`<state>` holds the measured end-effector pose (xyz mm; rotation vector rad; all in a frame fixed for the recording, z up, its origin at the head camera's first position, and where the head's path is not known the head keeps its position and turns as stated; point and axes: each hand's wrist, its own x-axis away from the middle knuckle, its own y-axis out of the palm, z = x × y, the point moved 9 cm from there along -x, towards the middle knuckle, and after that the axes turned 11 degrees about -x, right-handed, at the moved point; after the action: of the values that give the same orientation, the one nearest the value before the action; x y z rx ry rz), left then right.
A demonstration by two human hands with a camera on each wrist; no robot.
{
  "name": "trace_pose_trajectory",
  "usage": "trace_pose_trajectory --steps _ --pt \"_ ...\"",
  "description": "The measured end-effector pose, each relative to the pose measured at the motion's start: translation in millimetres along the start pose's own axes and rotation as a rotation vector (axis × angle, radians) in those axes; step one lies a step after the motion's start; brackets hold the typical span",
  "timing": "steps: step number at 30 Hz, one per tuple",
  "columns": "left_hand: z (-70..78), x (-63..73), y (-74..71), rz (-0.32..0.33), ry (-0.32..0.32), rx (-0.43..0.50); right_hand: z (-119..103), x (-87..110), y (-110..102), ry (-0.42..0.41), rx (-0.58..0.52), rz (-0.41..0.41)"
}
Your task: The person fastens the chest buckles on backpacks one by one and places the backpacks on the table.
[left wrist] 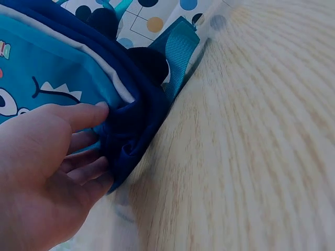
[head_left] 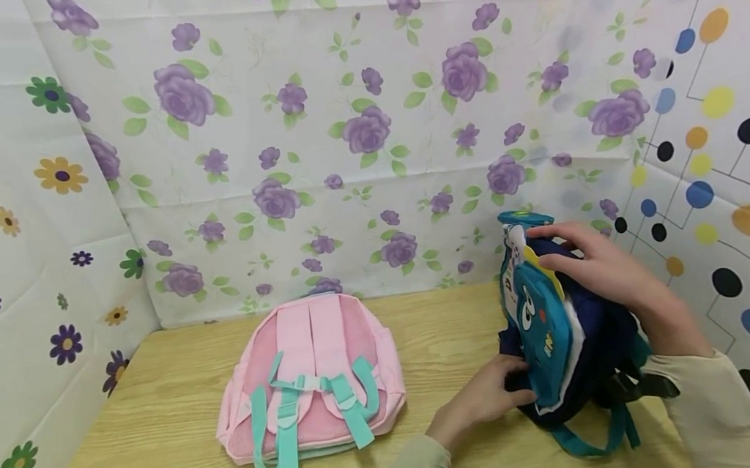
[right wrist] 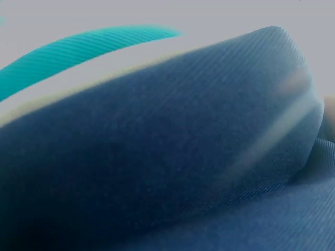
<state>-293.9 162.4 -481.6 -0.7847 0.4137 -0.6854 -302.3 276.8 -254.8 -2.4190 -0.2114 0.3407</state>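
A navy and teal child's backpack point(head_left: 544, 331) with a cartoon face on its front pocket stands on the right of the table, its front turned left. My left hand point(head_left: 487, 395) grips its lower front corner; in the left wrist view the thumb point(left wrist: 86, 115) lies on the teal pocket and the other fingers curl at the bottom edge. Up at the top, my right hand point(head_left: 595, 264) holds the upper edge between thumb and fingers. Navy fabric point(right wrist: 157, 141) fills most of the right wrist view, hiding that hand's fingertips.
A pink backpack point(head_left: 314, 386) with mint straps lies left of centre, its strap side up. Teal webbing point(head_left: 593, 448) trails from the navy backpack onto the wooden table point(head_left: 164, 405). Patterned cloth walls point(head_left: 369, 154) enclose the table at the back and both sides.
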Motion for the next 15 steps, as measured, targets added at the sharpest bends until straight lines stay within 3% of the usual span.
trace_pose_trajectory --steps 6,15 --pt "0.8 7.4 -8.9 0.029 -0.013 -0.004 -4.1 -4.6 7.7 -0.013 -0.032 -0.006" --pt "17.2 25.4 -44.9 0.135 0.015 0.037 -4.0 -8.6 13.2 0.038 -0.1 0.006"
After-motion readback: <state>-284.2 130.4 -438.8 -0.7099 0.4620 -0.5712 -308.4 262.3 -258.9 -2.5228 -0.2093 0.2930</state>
